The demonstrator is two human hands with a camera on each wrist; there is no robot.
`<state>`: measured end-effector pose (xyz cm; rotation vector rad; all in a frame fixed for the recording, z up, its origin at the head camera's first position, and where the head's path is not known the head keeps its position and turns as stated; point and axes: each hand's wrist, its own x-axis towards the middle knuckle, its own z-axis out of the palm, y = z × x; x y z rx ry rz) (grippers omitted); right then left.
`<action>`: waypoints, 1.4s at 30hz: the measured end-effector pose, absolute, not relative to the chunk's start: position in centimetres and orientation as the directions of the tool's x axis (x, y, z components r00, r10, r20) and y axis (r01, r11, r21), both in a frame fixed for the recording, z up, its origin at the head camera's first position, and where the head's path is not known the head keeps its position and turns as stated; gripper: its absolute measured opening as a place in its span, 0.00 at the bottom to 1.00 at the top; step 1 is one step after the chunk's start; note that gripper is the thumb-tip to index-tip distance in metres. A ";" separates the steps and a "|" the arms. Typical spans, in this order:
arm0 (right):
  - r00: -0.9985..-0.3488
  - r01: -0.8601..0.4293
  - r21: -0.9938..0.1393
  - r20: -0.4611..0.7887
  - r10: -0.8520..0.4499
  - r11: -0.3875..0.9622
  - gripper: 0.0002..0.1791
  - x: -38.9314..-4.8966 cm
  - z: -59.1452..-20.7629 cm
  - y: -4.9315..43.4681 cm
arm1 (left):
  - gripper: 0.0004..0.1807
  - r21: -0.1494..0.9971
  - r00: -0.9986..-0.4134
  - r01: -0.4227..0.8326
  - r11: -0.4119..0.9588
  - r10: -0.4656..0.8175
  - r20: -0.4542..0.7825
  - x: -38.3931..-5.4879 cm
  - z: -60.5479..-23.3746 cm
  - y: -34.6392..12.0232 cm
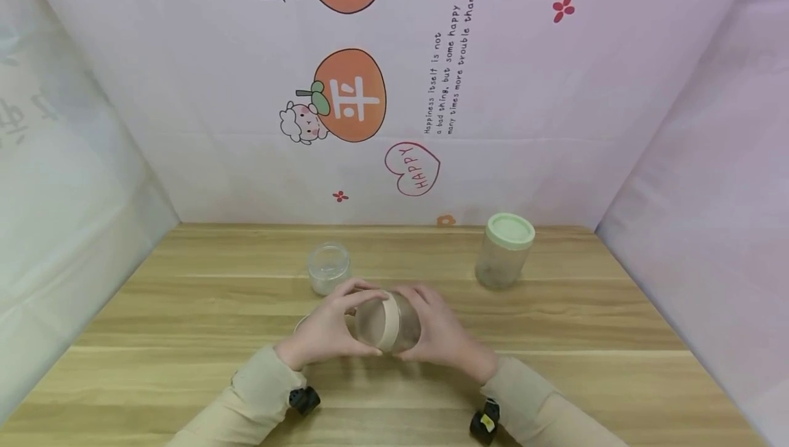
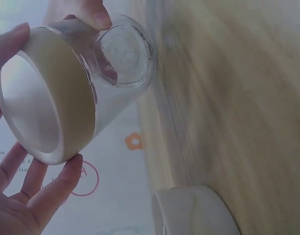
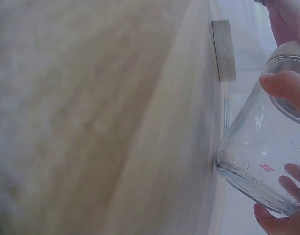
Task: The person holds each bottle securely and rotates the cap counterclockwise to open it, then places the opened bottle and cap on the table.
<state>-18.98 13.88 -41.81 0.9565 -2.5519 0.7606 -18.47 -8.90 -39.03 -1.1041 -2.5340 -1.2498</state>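
Both hands hold a clear jar [image 1: 409, 324] tilted on its side just above the wooden table, its cream lid [image 1: 391, 322] facing left. My left hand [image 1: 329, 329] grips the lid's rim, with thumb and fingers spread around it in the left wrist view. Around the glass body curls my right hand [image 1: 442, 332]; through the clear glass [image 3: 257, 142] in the right wrist view, droplets or specks show near the base. A loose pale lid [image 2: 196, 211] lies on the table close by the left hand, mostly hidden behind that hand in the head view.
An open clear jar [image 1: 329, 270] stands behind the left hand. Farther right, near the back, is a jar with a light green lid [image 1: 510, 231]. Printed cloth walls [image 1: 505, 159] bound the wooden table [image 1: 216, 296] at the back and both sides.
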 end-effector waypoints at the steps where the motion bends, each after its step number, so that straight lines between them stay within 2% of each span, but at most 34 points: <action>1: -0.728 -0.678 -0.370 0.457 -0.511 0.635 0.54 -19.0 -41.8 13.9 | 0.40 0.672 -0.744 0.629 0.391 0.552 0.376 -18.4 -39.1 -8.9; 6: -0.737 -0.667 -0.368 0.458 -0.498 0.648 0.54 -18.9 -41.8 13.8 | 0.40 0.771 -0.812 0.516 0.373 0.498 0.303 -18.3 -39.1 -8.6; 9: -0.738 -0.664 -0.360 0.457 -0.497 0.655 0.54 -18.8 -41.7 13.7 | 0.40 0.795 -0.833 0.480 0.372 0.479 0.279 -18.1 -39.0 -8.4; 15: -0.733 -0.671 -0.357 0.450 -0.511 0.649 0.54 -18.9 -41.7 13.7 | 0.39 0.796 -0.851 0.462 0.390 0.446 0.276 -17.8 -38.9 -8.3; 22: -0.749 -0.658 -0.391 0.426 -0.507 0.644 0.54 -18.9 -41.6 13.8 | 0.38 0.787 -0.904 0.399 0.471 0.348 0.250 -17.5 -38.9 -7.8; 34: -0.764 -0.641 -0.412 0.418 -0.491 0.647 0.54 -18.9 -41.5 13.5 | 0.35 0.810 -0.956 0.288 0.512 0.203 0.212 -17.4 -38.9 -7.2; 42: -0.767 -0.638 -0.407 0.416 -0.489 0.654 0.54 -18.8 -41.4 13.4 | 0.34 0.806 -0.957 0.281 0.520 0.213 0.196 -17.5 -38.5 -7.2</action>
